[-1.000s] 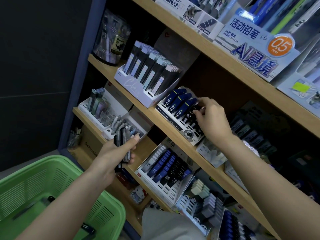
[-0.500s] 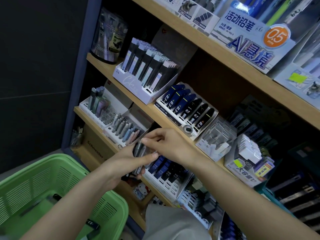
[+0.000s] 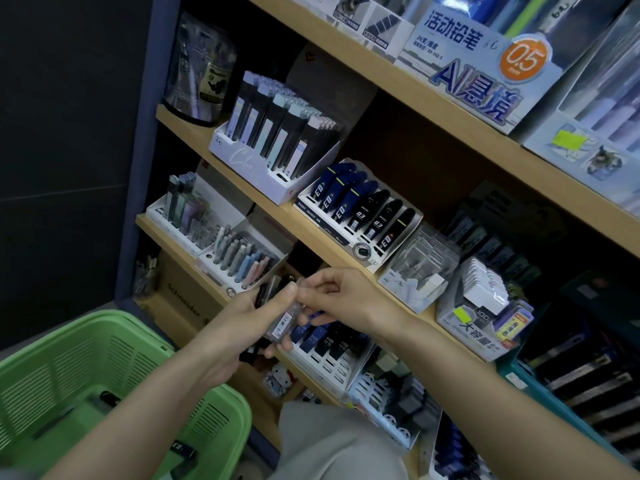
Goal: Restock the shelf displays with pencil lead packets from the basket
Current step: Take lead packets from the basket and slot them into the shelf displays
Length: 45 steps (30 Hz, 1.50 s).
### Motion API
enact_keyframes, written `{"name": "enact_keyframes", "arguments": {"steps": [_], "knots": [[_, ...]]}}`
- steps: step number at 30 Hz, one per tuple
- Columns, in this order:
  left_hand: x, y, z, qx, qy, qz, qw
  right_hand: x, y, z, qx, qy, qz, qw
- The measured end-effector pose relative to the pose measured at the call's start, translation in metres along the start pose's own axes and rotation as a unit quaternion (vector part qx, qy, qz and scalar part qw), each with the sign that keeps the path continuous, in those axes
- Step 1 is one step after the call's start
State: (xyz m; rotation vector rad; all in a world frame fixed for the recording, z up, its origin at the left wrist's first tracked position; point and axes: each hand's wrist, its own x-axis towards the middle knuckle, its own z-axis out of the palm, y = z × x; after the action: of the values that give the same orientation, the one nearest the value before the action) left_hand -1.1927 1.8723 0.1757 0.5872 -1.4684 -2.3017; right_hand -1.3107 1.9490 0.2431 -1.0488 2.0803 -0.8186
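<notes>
My left hand point(image 3: 239, 318) grips a small bunch of pencil lead packets point(image 3: 273, 292), dark and clear ones, in front of the lower shelf. My right hand point(image 3: 341, 299) pinches the top of a clear packet point(image 3: 287, 318) in that bunch. Above on the middle shelf stands a white display box point(image 3: 360, 252) with blue and black lead packets point(image 3: 360, 206). Behind my hands another white display point(image 3: 325, 362) holds blue and black HB 0.5 packets. The green basket point(image 3: 114, 362) sits at the lower left with a few dark packets point(image 3: 185, 450) inside.
A white stand of tall dark refills point(image 3: 273, 140) is left of the blue packets. A clear plastic box point(image 3: 420, 271) and an eraser pack point(image 3: 485, 306) stand to the right. Pastel pens point(image 3: 239, 258) fill the lower-left shelf. Pencil boxes line the top shelf.
My right hand has left the display box on the middle shelf and come down to the bunch in my left hand, where it now pinches a clear packet.
</notes>
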Motion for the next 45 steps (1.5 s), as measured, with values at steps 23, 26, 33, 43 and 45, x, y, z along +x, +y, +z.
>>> {"name": "enact_keyframes", "arguments": {"steps": [23,26,33,43,45], "knots": [[0.033,-0.021,0.051,0.012,0.020,-0.026,0.999,-0.056,0.057,-0.145,-0.163,0.465,-0.153,0.857],[0.033,-0.021,0.053,0.015,0.018,-0.028,0.999,-0.049,0.057,-0.148,-0.190,0.448,-0.160,0.859],[0.032,-0.022,0.057,0.033,0.019,-0.023,0.999,-0.045,0.060,-0.149,-0.198,0.425,-0.151,0.870],[0.032,-0.020,0.065,0.034,0.013,-0.006,0.999,-0.046,0.058,-0.149,-0.236,0.375,-0.123,0.888],[0.032,-0.019,0.067,0.032,0.011,-0.007,0.999,-0.044,0.059,-0.148,-0.270,0.369,-0.113,0.882]]}}
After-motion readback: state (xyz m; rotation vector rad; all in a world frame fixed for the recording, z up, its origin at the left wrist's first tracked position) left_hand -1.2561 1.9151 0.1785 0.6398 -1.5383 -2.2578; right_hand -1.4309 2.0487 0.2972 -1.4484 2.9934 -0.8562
